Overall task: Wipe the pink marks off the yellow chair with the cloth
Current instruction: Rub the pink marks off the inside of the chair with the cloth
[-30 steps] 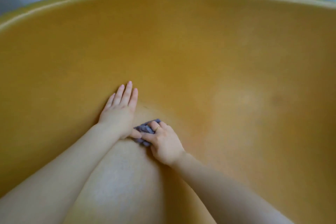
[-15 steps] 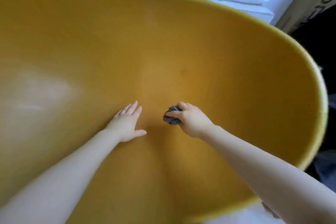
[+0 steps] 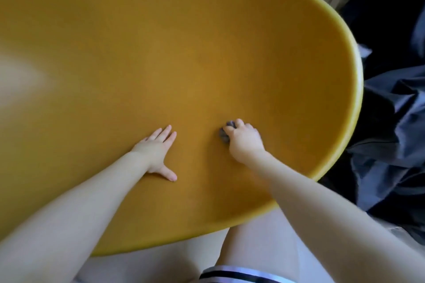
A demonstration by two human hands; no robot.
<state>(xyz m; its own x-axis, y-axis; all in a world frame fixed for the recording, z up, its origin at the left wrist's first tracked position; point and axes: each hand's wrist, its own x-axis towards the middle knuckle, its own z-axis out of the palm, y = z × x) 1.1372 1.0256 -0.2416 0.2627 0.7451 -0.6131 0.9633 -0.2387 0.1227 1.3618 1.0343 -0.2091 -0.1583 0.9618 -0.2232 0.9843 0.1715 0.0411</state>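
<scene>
The cloth (image 3: 225, 133) is a small grey wad, bunched tight under the right hand (image 3: 244, 142), whose fingers curl over it and press it against the inner surface of the yellow chair (image 3: 207, 53). Only a sliver of the cloth peeks out on the far and left side of the knuckles. Just left of that grip, apart from it, the left hand (image 3: 157, 149) lies flat on the chair, fingers straight, thumb splayed out toward the near edge, holding nothing. No pink mark can be made out around the cloth; the picture is soft there. Right of the gripping hand, past the chair's rim, lies dark blue fabric (image 3: 391, 145).
</scene>
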